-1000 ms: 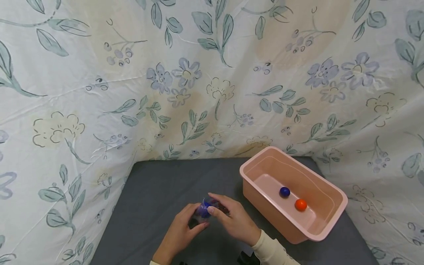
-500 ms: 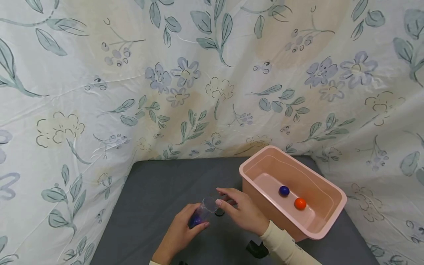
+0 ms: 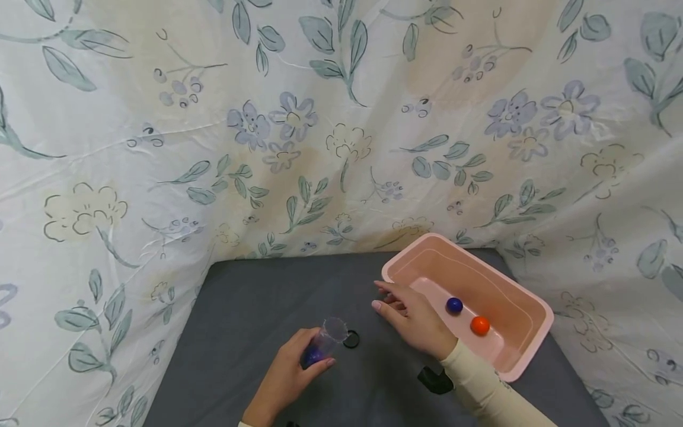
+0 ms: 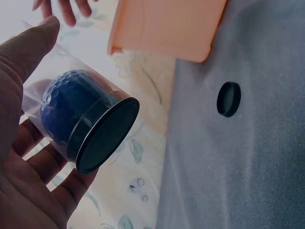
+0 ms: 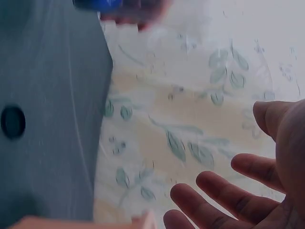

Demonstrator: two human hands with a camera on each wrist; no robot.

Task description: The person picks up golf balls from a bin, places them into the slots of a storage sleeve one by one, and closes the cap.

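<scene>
My left hand [image 3: 288, 370] grips a clear plastic tube [image 3: 334, 330], its open top tilted up and to the right. A dimpled blue golf ball [image 4: 71, 105] sits at the bottom of the tube, against the black end cap [image 4: 108, 138]. My right hand [image 3: 418, 323] holds nothing; its fingers are loosely spread above the near left side of a pink bin [image 3: 427, 261]. Inside that bin lie a dark blue ball [image 3: 454, 305] and an orange ball [image 3: 480, 325].
A round black cap [image 3: 351, 339] lies on the dark grey table [image 3: 256, 296], just beyond the tube. Floral cloth [image 3: 341, 178] hangs behind the table and along its sides. A black wrist mount [image 3: 435, 381] shows beneath my right wrist.
The golf ball, earlier near the tube's mouth by my right fingers, has dropped to the bottom. My right hand has left the tube and moved right toward the bin, uncovering the black cap.
</scene>
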